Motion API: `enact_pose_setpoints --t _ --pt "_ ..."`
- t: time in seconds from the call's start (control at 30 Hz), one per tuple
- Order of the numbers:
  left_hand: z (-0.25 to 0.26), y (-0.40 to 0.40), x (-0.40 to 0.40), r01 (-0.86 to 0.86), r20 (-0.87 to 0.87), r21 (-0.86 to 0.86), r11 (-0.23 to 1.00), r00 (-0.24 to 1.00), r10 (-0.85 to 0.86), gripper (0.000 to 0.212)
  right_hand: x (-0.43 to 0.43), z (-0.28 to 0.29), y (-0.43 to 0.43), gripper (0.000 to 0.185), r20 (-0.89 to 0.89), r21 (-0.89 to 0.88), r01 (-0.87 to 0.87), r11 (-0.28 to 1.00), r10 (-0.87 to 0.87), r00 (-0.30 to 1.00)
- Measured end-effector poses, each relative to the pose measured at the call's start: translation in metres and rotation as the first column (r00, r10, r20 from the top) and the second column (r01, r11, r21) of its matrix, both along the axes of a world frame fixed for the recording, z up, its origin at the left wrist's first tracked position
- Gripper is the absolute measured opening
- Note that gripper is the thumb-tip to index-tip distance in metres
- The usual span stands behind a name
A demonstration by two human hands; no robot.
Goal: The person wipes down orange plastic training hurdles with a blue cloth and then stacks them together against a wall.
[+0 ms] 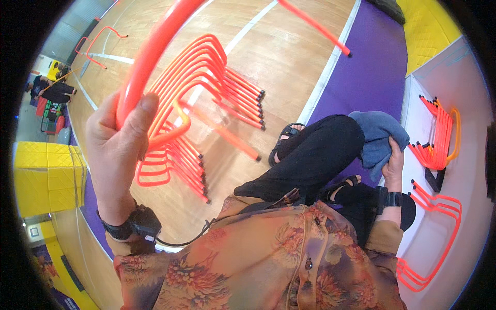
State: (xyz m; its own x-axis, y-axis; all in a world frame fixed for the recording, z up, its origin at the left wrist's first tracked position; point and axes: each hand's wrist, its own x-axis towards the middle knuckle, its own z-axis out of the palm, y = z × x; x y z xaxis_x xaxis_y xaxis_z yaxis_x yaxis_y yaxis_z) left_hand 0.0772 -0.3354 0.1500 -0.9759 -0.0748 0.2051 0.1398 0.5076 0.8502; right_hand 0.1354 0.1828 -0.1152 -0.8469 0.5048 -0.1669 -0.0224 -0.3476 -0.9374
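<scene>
My left hand (120, 135) grips an orange-red training hurdle (155, 50) made of bent plastic tube. It is lifted close to the camera, its upper part runs out of view, and black-capped legs show at its ends. My right hand (393, 162) holds a bunched blue-grey cloth (381, 135) beside my knee. Below the raised hurdle, a nested row of orange hurdles (201, 58) rests on the wooden floor, with black end caps on the legs. A wristband with a black device and cable is on my left wrist.
More hurdles (438, 131) lean on the right in a white-edged recess, with others (445, 240) nearer me. A separate hurdle (91, 48) stands far left. Yellow padding (50, 178) lies at left. People (54, 85) are in the distance. A purple strip (372, 69) borders the floor.
</scene>
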Motion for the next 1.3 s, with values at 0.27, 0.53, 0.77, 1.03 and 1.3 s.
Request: enact_pose_setpoints --t 0.27,0.53,0.77,1.03,1.3 --pt "0.0 -0.047 0.009 0.171 0.435 -0.22 0.961 0.899 -0.06 0.026 -0.007 -0.015 0.0 0.027 0.027 0.059 -0.018 0.998 0.016 0.999" --pt "-0.049 -0.126 0.035 -0.073 0.638 0.007 0.997 0.769 0.052 0.027 -0.023 -0.019 -0.008 0.029 0.115 0.072 -0.081 0.994 0.072 0.991" --pt "-0.083 -0.172 0.043 -0.16 0.637 -0.05 0.986 0.755 0.155 0.022 -0.032 -0.02 -0.011 0.029 0.142 0.081 -0.117 0.99 0.105 0.984" --pt "-0.172 -0.248 0.056 -0.183 0.573 -0.168 0.969 0.782 0.247 0.021 -0.028 -0.02 -0.013 0.028 0.152 0.143 -0.126 0.982 0.104 0.983" --pt "-0.198 -0.274 0.049 0.06 0.286 -0.764 0.643 0.924 0.254 0.029 -0.024 -0.031 -0.006 0.029 0.153 0.152 -0.135 0.979 0.112 0.982"
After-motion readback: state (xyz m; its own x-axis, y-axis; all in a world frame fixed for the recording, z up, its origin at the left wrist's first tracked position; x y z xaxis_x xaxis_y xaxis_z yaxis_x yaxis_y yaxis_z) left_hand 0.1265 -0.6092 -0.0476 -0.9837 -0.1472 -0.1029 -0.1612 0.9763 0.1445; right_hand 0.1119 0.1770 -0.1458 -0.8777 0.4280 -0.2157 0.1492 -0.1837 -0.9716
